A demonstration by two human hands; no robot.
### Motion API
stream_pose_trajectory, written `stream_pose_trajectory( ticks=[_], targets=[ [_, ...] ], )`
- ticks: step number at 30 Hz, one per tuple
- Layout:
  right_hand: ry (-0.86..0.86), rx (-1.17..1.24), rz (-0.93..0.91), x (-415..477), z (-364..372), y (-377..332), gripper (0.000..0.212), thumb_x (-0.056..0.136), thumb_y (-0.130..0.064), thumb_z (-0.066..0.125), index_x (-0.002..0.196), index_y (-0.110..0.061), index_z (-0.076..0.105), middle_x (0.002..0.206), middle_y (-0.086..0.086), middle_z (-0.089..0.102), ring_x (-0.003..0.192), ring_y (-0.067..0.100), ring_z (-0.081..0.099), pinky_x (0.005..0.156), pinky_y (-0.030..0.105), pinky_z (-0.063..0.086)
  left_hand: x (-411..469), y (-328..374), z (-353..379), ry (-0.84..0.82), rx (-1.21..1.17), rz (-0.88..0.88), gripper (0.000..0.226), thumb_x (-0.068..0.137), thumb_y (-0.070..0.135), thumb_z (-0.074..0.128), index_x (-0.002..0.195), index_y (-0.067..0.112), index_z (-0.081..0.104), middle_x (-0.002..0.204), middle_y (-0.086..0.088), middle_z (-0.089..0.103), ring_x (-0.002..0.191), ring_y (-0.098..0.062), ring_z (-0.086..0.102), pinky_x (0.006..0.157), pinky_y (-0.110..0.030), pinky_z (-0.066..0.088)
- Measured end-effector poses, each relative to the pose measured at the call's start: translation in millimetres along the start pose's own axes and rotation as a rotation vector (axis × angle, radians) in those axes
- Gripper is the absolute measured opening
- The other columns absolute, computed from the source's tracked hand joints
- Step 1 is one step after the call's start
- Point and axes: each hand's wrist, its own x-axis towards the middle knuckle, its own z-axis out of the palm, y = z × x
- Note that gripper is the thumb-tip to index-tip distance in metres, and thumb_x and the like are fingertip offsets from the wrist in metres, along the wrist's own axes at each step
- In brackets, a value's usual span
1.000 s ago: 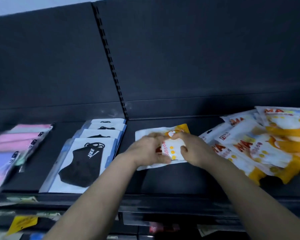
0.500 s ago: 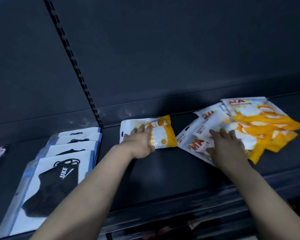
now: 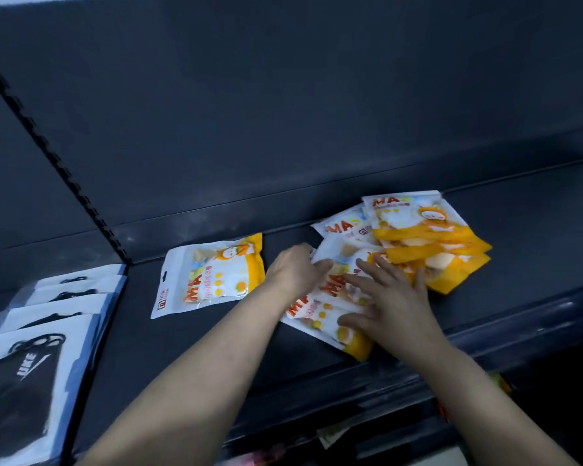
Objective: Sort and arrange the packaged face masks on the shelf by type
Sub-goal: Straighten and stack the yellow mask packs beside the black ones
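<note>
Mask pile (image 3: pixel 431 237) under flat right hand (image 3: pixel 394 301), left hand (image 3: pixel 293 272) gripping it (black packs (image 3: pixel 24 381) leftward)

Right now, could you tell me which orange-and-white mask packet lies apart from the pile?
The lone packet left of the left hand; the others overlap in the heap that the right hand touches.

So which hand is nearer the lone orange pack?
Left. The left hand is just right of the lone orange pack, at the pile's left edge; the right hand lies farther right, flat on the pile.
</note>
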Motion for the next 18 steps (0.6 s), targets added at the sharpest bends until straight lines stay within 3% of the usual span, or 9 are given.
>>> stream_pose_trajectory(
  ticks=[2,5,8,11,13,15,17,18],
  targets=[
    [-0.009,-0.06,0.044,-6,0,10,0.088,0.06,-0.08,0.053,0.138,-0.039,0.042,0.152,-0.008,0.033,0.145,0.02,0.016,0.109,0.066,0.001,1,8,10,-0.007,-0.117,-0.043,0.031,0.081,0.041,0.071,0.086,0.013,0.059,0.08,-0.002,0.06,0.073,-0.02,0.058,0.061,-0.029,0.043],
    [0.039,-0.086,0.052,-10,2,15,0.089,0.057,-0.074,0.064,0.132,-0.026,0.053,0.143,0.004,0.047,0.14,0.029,0.032,0.104,0.07,0.018,-1,14,10,0.054,-0.32,-0.083,0.025,0.078,0.027,0.074,0.067,0.011,0.058,0.063,0.001,0.051,0.061,-0.02,0.051,0.053,-0.025,0.037],
    [0.122,-0.069,-0.062,-8,4,6,0.076,0.063,-0.054,0.077,0.129,-0.025,0.054,0.144,0.004,0.046,0.14,0.025,0.031,0.107,0.063,0.023,-7,6,-14,0.255,-0.335,-0.121,0.011,0.084,0.021,0.06,0.075,0.02,0.053,0.073,0.002,0.057,0.072,-0.022,0.056,0.063,-0.027,0.042],
    [0.165,0.014,-0.186,-3,7,-9,0.071,0.064,-0.055,0.077,0.125,-0.023,0.058,0.139,0.004,0.05,0.133,0.026,0.042,0.102,0.057,0.038,-23,-29,-44,0.375,-0.472,-0.216,0.007,0.081,0.019,0.053,0.08,0.021,0.047,0.075,0.0,0.06,0.072,-0.026,0.059,0.069,-0.033,0.052],
    [0.15,0.008,-0.213,1,16,-22,0.081,0.059,-0.059,0.078,0.127,-0.021,0.056,0.138,0.007,0.051,0.129,0.028,0.044,0.097,0.055,0.043,-41,-63,-65,0.424,-0.56,-0.302,0.007,0.08,0.016,0.051,0.085,0.021,0.051,0.075,-0.006,0.065,0.065,-0.026,0.062,0.065,-0.04,0.058],
    [0.067,-0.081,-0.13,6,21,-39,0.101,0.057,-0.068,0.074,0.139,-0.019,0.043,0.146,0.009,0.041,0.136,0.035,0.033,0.101,0.061,0.037,-60,-95,-80,0.464,-0.558,-0.364,0.008,0.083,0.014,0.052,0.085,0.021,0.053,0.082,-0.011,0.068,0.064,-0.027,0.063,0.066,-0.044,0.059],
    [-0.07,-0.097,0.016,11,25,-50,0.114,0.063,-0.074,0.064,0.151,-0.02,0.015,0.158,0.01,0.012,0.144,0.041,0.005,0.107,0.064,0.019,-79,-122,-90,0.455,-0.389,-0.437,0.016,0.086,0.016,0.054,0.101,0.018,0.054,0.103,-0.012,0.068,0.082,-0.028,0.064,0.075,-0.039,0.055],
    [-0.157,-0.065,0.088,14,26,-54,0.114,0.067,-0.075,0.06,0.151,-0.022,0.003,0.159,0.009,-0.003,0.144,0.041,-0.007,0.109,0.063,0.014,-85,-135,-90,0.441,-0.239,-0.479,0.032,0.085,0.02,0.059,0.116,0.016,0.052,0.117,-0.012,0.064,0.098,-0.03,0.062,0.082,-0.038,0.051]
  ],
)
